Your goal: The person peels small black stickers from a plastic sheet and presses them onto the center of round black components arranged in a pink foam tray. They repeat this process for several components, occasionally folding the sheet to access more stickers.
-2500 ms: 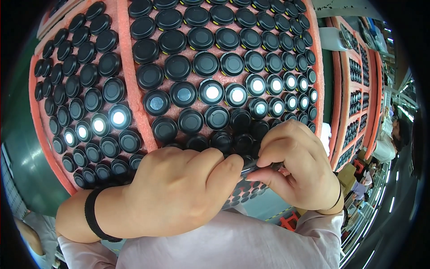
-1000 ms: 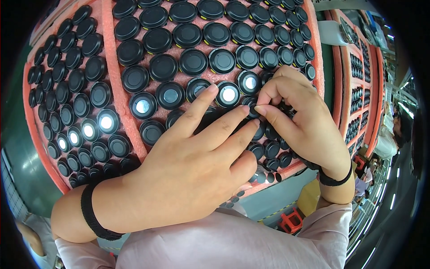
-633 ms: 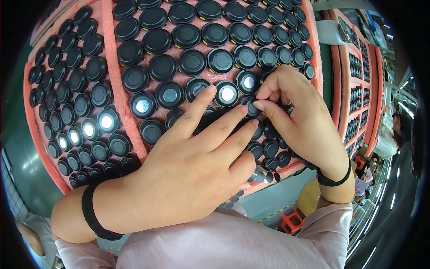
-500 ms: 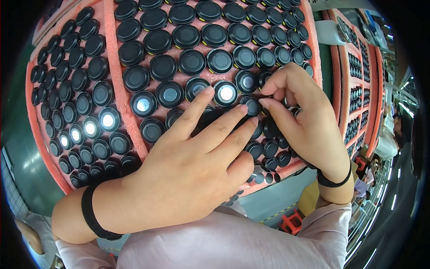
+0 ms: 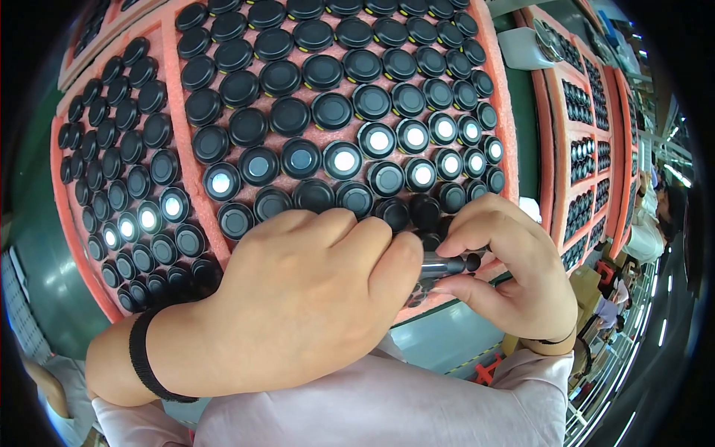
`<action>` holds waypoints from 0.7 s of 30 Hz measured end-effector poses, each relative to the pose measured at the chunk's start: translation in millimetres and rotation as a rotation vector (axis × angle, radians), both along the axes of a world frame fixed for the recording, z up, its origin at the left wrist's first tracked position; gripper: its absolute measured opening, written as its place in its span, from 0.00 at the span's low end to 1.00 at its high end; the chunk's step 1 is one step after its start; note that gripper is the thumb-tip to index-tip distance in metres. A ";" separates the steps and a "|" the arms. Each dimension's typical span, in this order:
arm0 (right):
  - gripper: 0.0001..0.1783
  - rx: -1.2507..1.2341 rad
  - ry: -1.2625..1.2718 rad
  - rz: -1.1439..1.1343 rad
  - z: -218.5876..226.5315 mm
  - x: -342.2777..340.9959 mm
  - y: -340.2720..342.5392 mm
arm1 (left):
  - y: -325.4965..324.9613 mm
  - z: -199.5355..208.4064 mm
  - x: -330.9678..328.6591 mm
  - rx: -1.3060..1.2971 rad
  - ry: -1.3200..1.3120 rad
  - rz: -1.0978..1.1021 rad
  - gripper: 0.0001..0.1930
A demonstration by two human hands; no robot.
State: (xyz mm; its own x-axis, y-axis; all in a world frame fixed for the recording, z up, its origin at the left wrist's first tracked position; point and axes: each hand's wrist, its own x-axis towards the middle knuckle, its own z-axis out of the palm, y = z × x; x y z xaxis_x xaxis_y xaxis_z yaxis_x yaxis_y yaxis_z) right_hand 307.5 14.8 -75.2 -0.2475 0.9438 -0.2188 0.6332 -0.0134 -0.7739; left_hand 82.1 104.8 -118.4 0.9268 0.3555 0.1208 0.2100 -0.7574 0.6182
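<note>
My left hand (image 5: pixel 320 276) is closed, knuckles up, over the near rows of round black caps (image 5: pixel 354 197). A shiny clear strip with black round dots (image 5: pixel 445 265) sticks out beside its thumb; the gripping fingertips are hidden. My right hand (image 5: pixel 514 272) is at that strip's end, thumb and forefinger apart, one above and one below it. A small black disc (image 5: pixel 473 261) shows in the gap between them. The caps stand in rows in a pink foam tray (image 5: pixel 212 231); several tops reflect bright light.
Pink foam dividers (image 5: pixel 175 97) split the tray, with more caps in the left section (image 5: pixel 138 182). A white container (image 5: pixel 521 48) stands beyond the right edge. Further right are more pink trays (image 5: pixel 555 149) of black parts. Other people (image 5: pixel 644 231) are far right.
My left fingers were stretched over the caps and are now curled in. My right hand has moved from a cap toward me, to the strip. The tray view has shifted slightly.
</note>
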 end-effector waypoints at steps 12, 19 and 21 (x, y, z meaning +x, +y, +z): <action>0.17 0.038 0.021 -0.140 -4.8 6.4 -5.8 | -4.9 -7.5 15.3 0.201 0.008 -0.027 0.15; 0.14 0.163 -0.059 -0.040 -10.8 4.5 -3.4 | -6.3 -8.9 16.9 0.218 0.045 -0.040 0.13; 0.13 0.150 -0.067 -0.044 -10.6 3.2 -2.6 | -6.7 -9.3 16.9 0.209 0.053 -0.041 0.13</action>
State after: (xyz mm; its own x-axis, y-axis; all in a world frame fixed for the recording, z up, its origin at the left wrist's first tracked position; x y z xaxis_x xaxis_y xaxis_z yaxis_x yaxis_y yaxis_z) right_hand 310.7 12.2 -85.9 -0.1950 0.9767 -0.0897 0.6848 0.0701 -0.7253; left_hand 99.0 98.1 -127.7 0.9470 0.2897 0.1389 0.2043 -0.8766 0.4356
